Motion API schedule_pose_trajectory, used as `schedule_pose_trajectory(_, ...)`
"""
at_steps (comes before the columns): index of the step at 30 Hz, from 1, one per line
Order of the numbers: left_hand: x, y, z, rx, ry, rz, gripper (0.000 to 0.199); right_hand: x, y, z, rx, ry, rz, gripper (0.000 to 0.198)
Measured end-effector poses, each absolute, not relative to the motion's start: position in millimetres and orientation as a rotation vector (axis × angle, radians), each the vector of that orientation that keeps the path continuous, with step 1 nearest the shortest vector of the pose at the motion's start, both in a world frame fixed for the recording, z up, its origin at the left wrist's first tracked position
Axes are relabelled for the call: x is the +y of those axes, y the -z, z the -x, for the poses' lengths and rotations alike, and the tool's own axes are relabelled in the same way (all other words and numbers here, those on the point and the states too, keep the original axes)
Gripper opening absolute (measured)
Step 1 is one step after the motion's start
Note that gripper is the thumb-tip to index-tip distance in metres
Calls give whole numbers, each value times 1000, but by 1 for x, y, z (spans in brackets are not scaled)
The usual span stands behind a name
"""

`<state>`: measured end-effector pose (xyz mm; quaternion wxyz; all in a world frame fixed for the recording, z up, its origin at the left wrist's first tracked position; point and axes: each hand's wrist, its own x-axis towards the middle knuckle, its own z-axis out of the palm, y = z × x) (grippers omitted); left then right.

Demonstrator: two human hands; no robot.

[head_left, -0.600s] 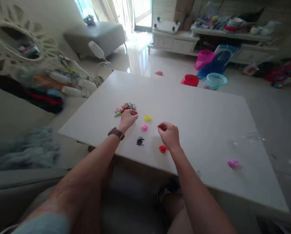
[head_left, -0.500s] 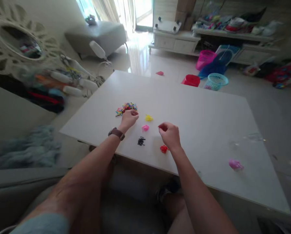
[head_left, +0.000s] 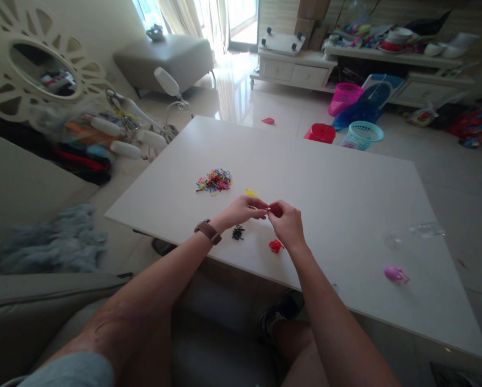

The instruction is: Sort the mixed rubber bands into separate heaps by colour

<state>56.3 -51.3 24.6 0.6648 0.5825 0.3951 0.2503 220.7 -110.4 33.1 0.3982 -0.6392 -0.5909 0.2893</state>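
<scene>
Desk (head_left: 338, 183), white and wide, lies under the left hand (head_left: 243, 210) and the right hand (head_left: 289, 221). A mixed pile (head_left: 214, 181) is past the left hand, to its left. A small red pile (head_left: 275, 246) is closer to the right hand, on its near side. Between the hands, right fingers pinch a tiny red bit (head_left: 269, 209). Left fingers reach it; I can't tell if they grip, or which way it points.

L fingers (head_left: 257, 203) & R fingers (head_left: 279, 206) tog. nr yel. pile (head_left: 250, 192).
</scene>
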Motion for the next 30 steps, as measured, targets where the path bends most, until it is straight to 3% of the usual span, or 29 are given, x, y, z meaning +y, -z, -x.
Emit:
schedule_pose_trajectory(7,-53,-17,-59,942,-695,-1266,15,-110,-35,-218,-1479,-745,1578,8)
schedule_pose_trajectory(30,-54,-25,-56,974,-686,-1160,22,-110,-38,-218,-1446,-745,1595,8)
